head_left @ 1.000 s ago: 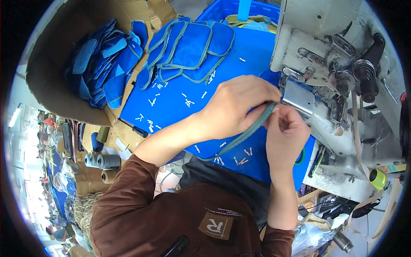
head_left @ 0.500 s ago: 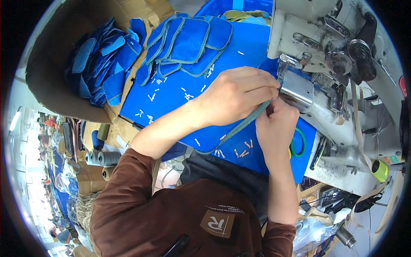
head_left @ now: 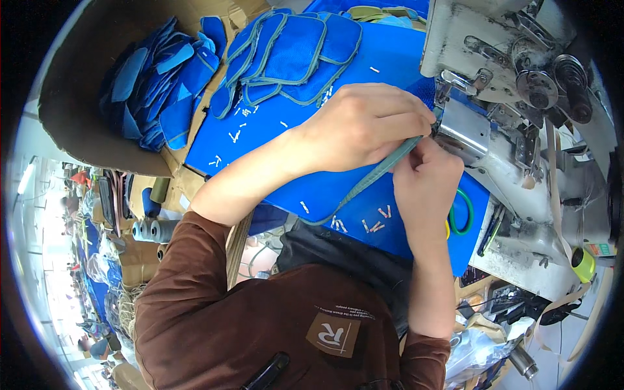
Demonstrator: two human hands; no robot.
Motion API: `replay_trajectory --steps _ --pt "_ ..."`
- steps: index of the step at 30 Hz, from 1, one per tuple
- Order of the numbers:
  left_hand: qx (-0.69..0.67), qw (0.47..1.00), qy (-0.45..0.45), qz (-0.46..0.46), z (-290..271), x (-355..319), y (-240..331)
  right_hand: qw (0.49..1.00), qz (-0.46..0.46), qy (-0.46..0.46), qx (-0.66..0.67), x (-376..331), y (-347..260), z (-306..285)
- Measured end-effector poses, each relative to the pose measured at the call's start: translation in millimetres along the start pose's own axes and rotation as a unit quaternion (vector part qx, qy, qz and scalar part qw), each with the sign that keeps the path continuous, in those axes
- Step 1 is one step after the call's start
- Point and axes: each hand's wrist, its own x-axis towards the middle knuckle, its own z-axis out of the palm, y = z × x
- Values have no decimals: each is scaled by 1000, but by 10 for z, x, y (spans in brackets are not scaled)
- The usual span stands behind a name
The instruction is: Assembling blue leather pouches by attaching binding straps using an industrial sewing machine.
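Note:
My left hand (head_left: 367, 127) reaches over the blue work surface, its fingers closed on a grey-green fabric binding strip (head_left: 372, 177) right at the sewing machine (head_left: 465, 133). Close beside it, my right hand (head_left: 429, 175) is closed in a pinch at the same strip, thumb and forefinger near the machine's metal plate. From the hands the strip slants down to the left and curves along the near edge of the blue surface. Blue mesh fabric (head_left: 424, 90) shows behind my left fingers. Both sets of fingertips are partly hidden.
Blue pieces with grey-green edging (head_left: 296, 49) lie stacked at the back. A cardboard box (head_left: 71, 123) of blue pieces stands at the far left. Small white labels (head_left: 374, 226) are scattered about. Green-handled scissors (head_left: 469, 214) lie right of my right wrist.
The whole view has shifted slightly, with the machine and both hands appearing a little further right. Both hands stay closed at the strip beside the machine.

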Motion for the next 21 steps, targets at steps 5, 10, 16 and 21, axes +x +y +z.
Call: replay_trajectory --steps 5,10,16,21 --pt "19 999 -14 42 7 36 -21 994 8 -25 107 14 79 -25" --pt "41 996 -31 72 -6 61 -34 996 -15 -48 72 54 78 -86" --pt "11 999 15 31 19 40 -76 986 41 -74 144 67 -16 -172" --pt "21 999 -6 50 1 24 -56 976 60 -89 189 43 17 -191"
